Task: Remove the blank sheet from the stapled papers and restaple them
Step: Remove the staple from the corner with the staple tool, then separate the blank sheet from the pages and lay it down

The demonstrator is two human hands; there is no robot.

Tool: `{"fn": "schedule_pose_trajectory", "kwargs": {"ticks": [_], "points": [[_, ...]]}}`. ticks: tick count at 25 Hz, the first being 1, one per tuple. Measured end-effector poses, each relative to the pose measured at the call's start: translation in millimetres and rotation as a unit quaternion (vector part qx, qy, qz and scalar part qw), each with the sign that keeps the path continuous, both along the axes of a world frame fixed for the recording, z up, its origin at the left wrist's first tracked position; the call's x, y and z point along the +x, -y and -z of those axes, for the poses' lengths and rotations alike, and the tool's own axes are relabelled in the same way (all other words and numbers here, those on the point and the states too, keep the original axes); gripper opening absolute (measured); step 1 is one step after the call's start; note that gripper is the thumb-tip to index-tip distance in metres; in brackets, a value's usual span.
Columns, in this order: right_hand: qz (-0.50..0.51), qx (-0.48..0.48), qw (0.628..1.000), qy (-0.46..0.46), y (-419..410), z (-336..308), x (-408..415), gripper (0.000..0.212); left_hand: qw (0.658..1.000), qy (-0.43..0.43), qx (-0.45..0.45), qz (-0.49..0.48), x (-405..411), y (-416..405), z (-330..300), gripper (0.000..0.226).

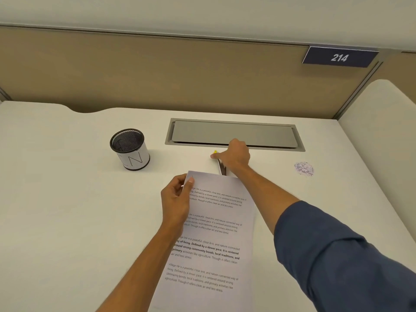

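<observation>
One set of white printed papers (pixel 213 239) lies lengthwise on the white desk (pixel 67 210), running from the near edge towards the centre; how many sheets it holds cannot be told. Four blocks of black text show on the top sheet. The left hand (pixel 176 199) pinches the far left corner of the papers between thumb and curled fingers. The right hand (pixel 234 157), reaching forward from a rolled dark blue sleeve (pixel 337 255), is curled over one slim silver tool with a yellow tip (pixel 221 167), just beyond the far edge of the papers; the hand hides most of the tool, so its kind cannot be told, and the grip itself is hidden.

One black mesh pen cup with a white lettered band (pixel 130 149) stands left of centre, well apart from the papers. One grey rectangular cable flap (pixel 234 134) is set into the desk near the far edge, directly behind the right hand. One small crumpled paper ball (pixel 304 168) lies towards the right edge. One dark plate reading 214 (pixel 340 57) hangs on the beige partition (pixel 157 70) behind the far edge.
</observation>
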State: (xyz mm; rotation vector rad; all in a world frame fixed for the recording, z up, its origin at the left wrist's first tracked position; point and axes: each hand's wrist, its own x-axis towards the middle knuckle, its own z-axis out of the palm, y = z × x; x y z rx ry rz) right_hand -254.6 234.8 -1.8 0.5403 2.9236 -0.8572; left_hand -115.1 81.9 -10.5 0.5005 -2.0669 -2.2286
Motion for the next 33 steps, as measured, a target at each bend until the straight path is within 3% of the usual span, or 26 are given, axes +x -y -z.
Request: {"fn": "schedule_pose_trajectory", "kwargs": {"ticks": [8, 13, 18, 25, 33], "points": [[-0.008, -0.099, 0.989, -0.108, -42, -17, 41, 0.066, 0.998, 0.012, 0.055, -0.017, 3, 11, -11, 0.008], [-0.033, -0.317, 0.947, 0.035, -75, 1, 113, 0.086, 0.995, 0.029, 0.094, -0.028, 11, 15, -24, 0.009], [-0.046, -0.462, 0.886, 0.019, -65, 4, 166, 0.037, 0.993, 0.038, 0.111, -0.025, 22, 16, -35, 0.01], [-0.018, -0.515, 0.854, -0.072, -51, -26, 207, 0.027, 0.989, 0.022, 0.14, 0.046, 40, 28, -64, 0.015], [-0.049, -0.476, 0.866, -0.145, -35, -75, 233, 0.025, 0.986, -0.037, 0.124, 0.107, 58, 38, -96, 0.024]]}}
